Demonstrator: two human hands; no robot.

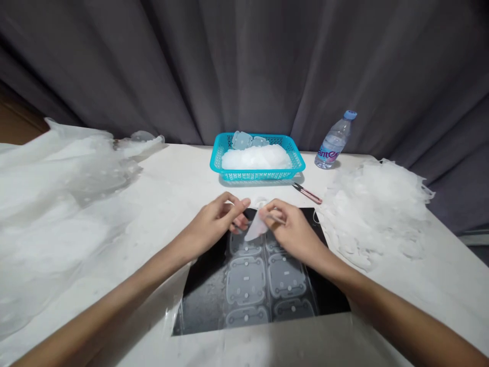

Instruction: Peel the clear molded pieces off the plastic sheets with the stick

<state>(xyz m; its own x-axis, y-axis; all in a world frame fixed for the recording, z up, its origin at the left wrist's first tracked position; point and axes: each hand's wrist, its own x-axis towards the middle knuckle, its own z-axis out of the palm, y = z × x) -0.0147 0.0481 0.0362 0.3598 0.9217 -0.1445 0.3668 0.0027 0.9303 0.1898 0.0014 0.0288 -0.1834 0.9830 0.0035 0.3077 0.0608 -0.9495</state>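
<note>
My right hand (287,222) pinches a small, thin, translucent white piece (255,229) above a black sheet. A narrow grey sliver shows at its fingers, too small to name. Just left of the piece, my left hand (225,216) is curled with the thumb stretched toward it. Something greyish shows at its fingertips, but I cannot make out what it is. Below both hands, the black sheet (206,300) lies under clear film. Several rounded-square translucent shapes (245,280) sit on it in two columns.
Behind the hands stands a turquoise basket (263,176) with white material and translucent pieces. Pink-handled snips (307,193) lie before it, near a water bottle (333,142). Heaps of translucent white sheets cover the left side (57,214) and right side (382,209) of the white table (183,168).
</note>
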